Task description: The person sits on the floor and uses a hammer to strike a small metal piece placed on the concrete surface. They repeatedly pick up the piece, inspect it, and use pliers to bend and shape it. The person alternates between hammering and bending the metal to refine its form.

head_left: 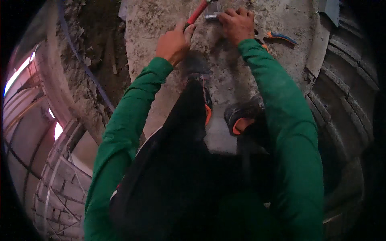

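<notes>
the hammer (200, 11) has a red handle that slants up and to the right, its head near the top edge of the view and partly cut off there. the left hand (173, 42) has its fingers wrapped tight around the lower end of that handle, just below and left of the hammer's head. right beside the hammer's head, on its right, lies a small grey metal piece (212, 16) on the concrete slab (161, 20). the right hand (237, 25) presses down on that piece, fingers curled together over its right end; whether they pinch it or only rest on it cannot be told. to the right of the hammer, past the right hand, a pair of pliers (279, 37) with blue and orange grips lies flat on the slab. below the hammer, both green sleeves (132, 112) run back toward the lower edge, and between them two dark shoes (241, 114) with orange trim stand on the slab. far right of the hammer is a block wall (345, 84); left of it, rough earth with a thin dark cable (82, 64) running down across it.
</notes>
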Tool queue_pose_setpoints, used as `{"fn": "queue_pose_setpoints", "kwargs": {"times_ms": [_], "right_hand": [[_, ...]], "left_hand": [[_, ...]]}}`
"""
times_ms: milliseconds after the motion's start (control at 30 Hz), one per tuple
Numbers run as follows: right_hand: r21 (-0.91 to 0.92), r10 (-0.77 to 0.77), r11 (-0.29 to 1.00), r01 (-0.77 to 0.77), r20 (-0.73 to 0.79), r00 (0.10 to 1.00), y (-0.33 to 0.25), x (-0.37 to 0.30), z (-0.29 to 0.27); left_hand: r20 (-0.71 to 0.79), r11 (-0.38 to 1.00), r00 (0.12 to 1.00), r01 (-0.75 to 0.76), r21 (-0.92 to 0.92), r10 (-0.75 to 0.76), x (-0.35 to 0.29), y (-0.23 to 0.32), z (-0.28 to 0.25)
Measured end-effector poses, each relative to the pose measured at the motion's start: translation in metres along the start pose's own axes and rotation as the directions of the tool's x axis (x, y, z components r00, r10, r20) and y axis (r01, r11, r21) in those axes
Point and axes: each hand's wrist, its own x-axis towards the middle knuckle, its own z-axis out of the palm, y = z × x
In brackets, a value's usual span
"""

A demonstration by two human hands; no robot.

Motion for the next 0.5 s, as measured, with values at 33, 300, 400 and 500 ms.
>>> {"fn": "queue_pose_setpoints", "kwargs": {"times_ms": [33,300,400,500], "right_hand": [[0.026,0.012,1.000,-0.012,0.021,1.000,-0.002,0.002,-0.004],[-0.019,0.003,1.000,-0.002,0.058,0.998,0.006,0.006,-0.005],[-0.014,0.004,1.000,-0.003,0.068,0.998,-0.006,-0.002,-0.010],[-0.028,-0.017,0.999,0.019,0.054,0.998,0.004,0.012,-0.002]], "left_hand": [[-0.016,0.999,0.999,0.042,-0.002,-0.042,-0.006,0.008,-0.004],[-0.002,0.993,0.997,0.075,-0.086,-0.076,0.001,0.007,-0.015],[0.023,0.984,0.987,0.161,-0.082,-0.160,-0.019,0.006,-0.008],[0.111,0.985,0.980,0.159,0.068,-0.166,0.007,-0.007,-0.007]]}}
